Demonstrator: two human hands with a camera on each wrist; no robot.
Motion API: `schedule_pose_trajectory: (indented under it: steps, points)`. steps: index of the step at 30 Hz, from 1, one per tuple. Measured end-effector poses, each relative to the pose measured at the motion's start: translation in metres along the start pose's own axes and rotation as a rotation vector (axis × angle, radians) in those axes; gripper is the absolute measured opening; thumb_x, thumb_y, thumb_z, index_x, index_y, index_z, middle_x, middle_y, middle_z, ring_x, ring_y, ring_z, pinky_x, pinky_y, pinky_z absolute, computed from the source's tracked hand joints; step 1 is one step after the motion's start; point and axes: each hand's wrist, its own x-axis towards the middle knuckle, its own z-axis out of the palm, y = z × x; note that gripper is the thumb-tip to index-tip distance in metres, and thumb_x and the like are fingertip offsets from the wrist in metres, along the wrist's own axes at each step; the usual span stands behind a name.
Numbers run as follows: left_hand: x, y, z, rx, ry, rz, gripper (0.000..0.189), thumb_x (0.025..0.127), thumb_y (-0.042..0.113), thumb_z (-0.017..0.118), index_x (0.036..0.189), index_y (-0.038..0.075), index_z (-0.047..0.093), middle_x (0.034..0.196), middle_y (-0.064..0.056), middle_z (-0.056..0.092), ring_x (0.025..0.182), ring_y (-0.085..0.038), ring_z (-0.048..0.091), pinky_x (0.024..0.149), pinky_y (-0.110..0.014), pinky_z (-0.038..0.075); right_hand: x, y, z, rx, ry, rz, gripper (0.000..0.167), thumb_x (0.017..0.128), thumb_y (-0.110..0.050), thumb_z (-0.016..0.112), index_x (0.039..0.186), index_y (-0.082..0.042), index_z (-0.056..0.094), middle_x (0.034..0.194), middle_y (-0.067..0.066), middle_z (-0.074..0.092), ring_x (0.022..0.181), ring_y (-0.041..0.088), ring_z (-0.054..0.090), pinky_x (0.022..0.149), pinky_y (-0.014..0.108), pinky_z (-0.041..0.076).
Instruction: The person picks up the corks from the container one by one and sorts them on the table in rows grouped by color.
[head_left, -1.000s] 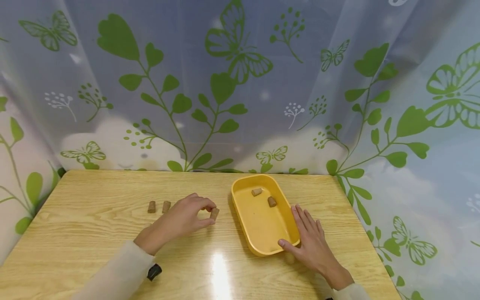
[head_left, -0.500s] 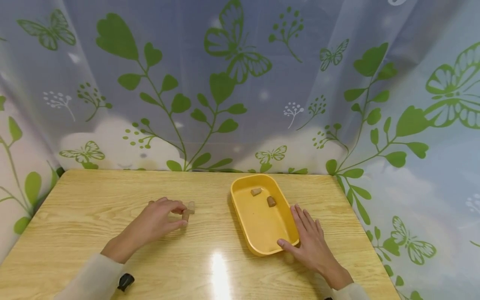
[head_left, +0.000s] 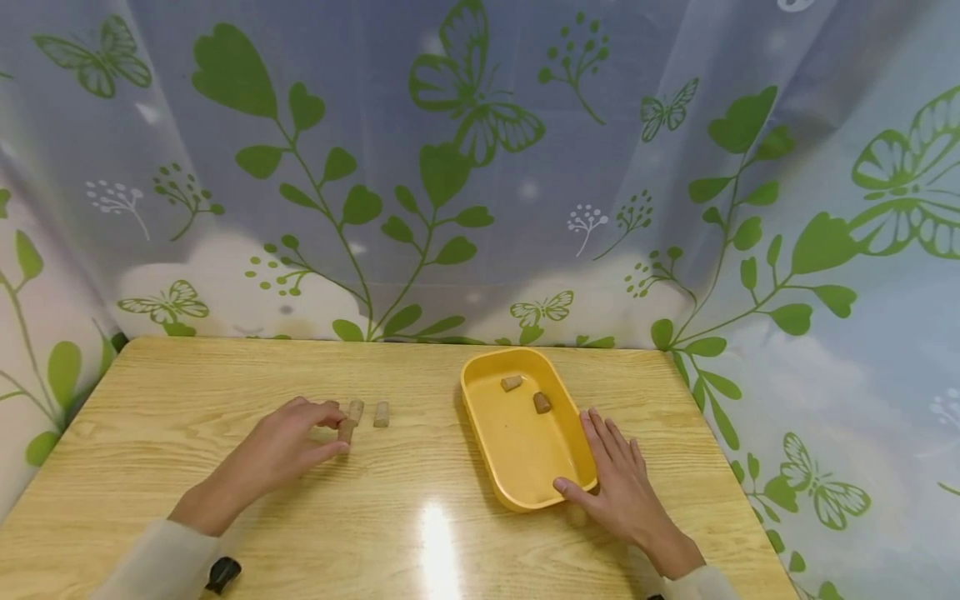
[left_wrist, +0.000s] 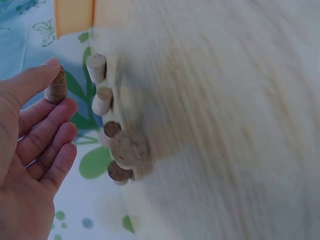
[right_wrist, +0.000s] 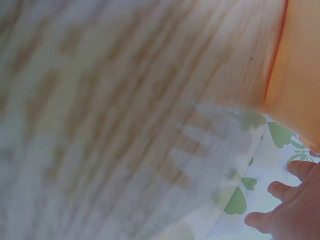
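In the head view my left hand (head_left: 281,446) pinches a brown cork (head_left: 346,431) between thumb and fingertips, over the left part of the table. Just behind it, two paler corks (head_left: 382,414) stand on the table. The left wrist view shows the held cork (left_wrist: 56,90) upright, with several other corks (left_wrist: 96,67) in a row beside it. My right hand (head_left: 626,492) rests against a yellow tray (head_left: 525,506), its fingers straight along the right side and the thumb at the near rim. Inside the tray lie a light cork (head_left: 512,382) and a darker cork (head_left: 542,403).
The wooden table (head_left: 405,533) runs back to a patterned curtain (head_left: 525,208) with green leaves and butterflies. The tray stands right of the middle, near the far edge. Light reflects off the table's front part.
My left hand has moved left, away from the tray, with the cork still pinched. Two standing corks it had covered now show. The right hand and the tray stay in place.
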Motion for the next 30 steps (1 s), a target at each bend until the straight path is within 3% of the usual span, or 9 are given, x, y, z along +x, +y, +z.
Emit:
schedule_pose_trajectory:
  steps: [8, 18, 30]
  points:
    - [-0.009, -0.007, -0.002, 0.022, 0.011, 0.016, 0.033, 0.095, 0.032, 0.087, 0.121, 0.012, 0.08, 0.109, 0.0, 0.079, 0.107, -0.03, 0.071, 0.087, -0.051, 0.062, 0.0, -0.001, 0.0, -0.006, -0.003, 0.003, 0.105, 0.099, -0.059, 0.073, 0.177, -0.017, 0.017, 0.181, 0.018, 0.024, 0.165, 0.049, 0.023, 0.125, 0.083, 0.013]
    - [-0.017, -0.021, 0.0, 0.068, 0.014, 0.03, 0.036, 0.095, 0.031, 0.087, 0.124, 0.011, 0.08, 0.113, 0.001, 0.079, 0.095, -0.016, 0.067, 0.078, -0.037, 0.06, 0.0, -0.001, -0.001, -0.018, 0.001, 0.0, 0.105, 0.099, -0.059, 0.073, 0.177, -0.019, 0.016, 0.18, 0.018, 0.025, 0.164, 0.049, 0.024, 0.124, 0.083, 0.014]
    - [-0.024, -0.027, 0.003, 0.067, -0.013, -0.012, 0.032, 0.095, 0.033, 0.087, 0.12, 0.015, 0.081, 0.112, 0.003, 0.078, 0.098, -0.015, 0.066, 0.082, -0.042, 0.06, 0.0, -0.001, 0.0, -0.019, -0.001, 0.005, 0.105, 0.098, -0.06, 0.073, 0.177, -0.018, 0.017, 0.18, 0.018, 0.025, 0.164, 0.049, 0.024, 0.124, 0.083, 0.014]
